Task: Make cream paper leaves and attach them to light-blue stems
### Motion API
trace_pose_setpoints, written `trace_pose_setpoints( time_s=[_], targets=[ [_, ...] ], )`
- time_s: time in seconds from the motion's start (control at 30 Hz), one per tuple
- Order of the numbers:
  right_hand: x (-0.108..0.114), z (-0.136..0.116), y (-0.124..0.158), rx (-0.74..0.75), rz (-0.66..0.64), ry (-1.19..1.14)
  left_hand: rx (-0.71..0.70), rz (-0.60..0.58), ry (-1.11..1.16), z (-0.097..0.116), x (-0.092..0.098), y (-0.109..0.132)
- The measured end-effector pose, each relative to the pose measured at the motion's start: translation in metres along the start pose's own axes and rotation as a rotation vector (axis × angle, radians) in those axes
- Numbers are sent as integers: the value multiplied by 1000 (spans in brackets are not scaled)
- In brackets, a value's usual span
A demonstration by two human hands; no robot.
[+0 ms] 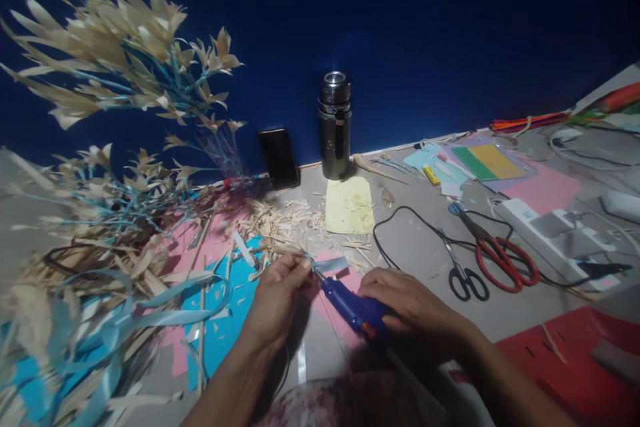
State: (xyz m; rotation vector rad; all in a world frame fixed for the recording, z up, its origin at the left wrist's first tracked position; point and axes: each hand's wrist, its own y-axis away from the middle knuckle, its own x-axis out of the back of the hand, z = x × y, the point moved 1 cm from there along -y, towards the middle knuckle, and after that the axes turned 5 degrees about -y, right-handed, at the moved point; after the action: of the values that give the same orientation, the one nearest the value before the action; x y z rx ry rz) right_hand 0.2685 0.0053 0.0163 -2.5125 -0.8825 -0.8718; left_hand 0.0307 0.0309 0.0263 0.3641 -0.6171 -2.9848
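My right hand (400, 300) grips a blue hot glue gun (353, 307), its nozzle pointing up and left toward my other fingertips. My left hand (283, 294) is closed in a pinch at the nozzle tip, on a light blue ribbon (330, 265) whose loose end sticks out to the right. A thin stem seems to be wrapped at that spot, but the fingers cover most of it. Below the hands lie pink paper (345, 320) and, to the left, bright blue paper (225, 320) under scraps.
Dried husk flowers (150, 60) on blue stems stand at the left, with curled ribbon (175, 317) below. A phone (280, 157) and a flask (335, 127) stand against the wall. Black scissors (467, 284), red scissors (505, 264) and a power strip (550, 234) lie right.
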Motion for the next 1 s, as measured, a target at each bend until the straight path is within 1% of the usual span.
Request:
trace_pose_setpoints(
  time_s=[0.23, 0.4, 0.53, 0.63, 0.73, 0.8, 0.87, 1.0],
  targets=[
    [-2, 4, 1, 53, 35, -34, 48, -1, 63, 2, -3, 1],
    [-2, 7, 4, 29, -26, 0, 49, -6, 69, 2, 0, -1],
    [5, 7, 9, 30, 8, -29, 95, -40, 115, 3, 2, -2],
    [6, 3, 5, 59, 21, -42, 144, -77, 145, 3, 1, -1],
    [3, 1, -1, 29, 1, -38, 147, -103, 154, 4, 0, 1],
    [1, 1, -1, 0, -30, -27, 141, -97, 159, 4, 1, 1],
    [1, 3, 3, 8, -49, -26, 143, -83, 170, 3, 3, 0],
    [3, 5, 8, 58, 24, -71, 171, -81, 190, 2, 5, -2]
  ],
)
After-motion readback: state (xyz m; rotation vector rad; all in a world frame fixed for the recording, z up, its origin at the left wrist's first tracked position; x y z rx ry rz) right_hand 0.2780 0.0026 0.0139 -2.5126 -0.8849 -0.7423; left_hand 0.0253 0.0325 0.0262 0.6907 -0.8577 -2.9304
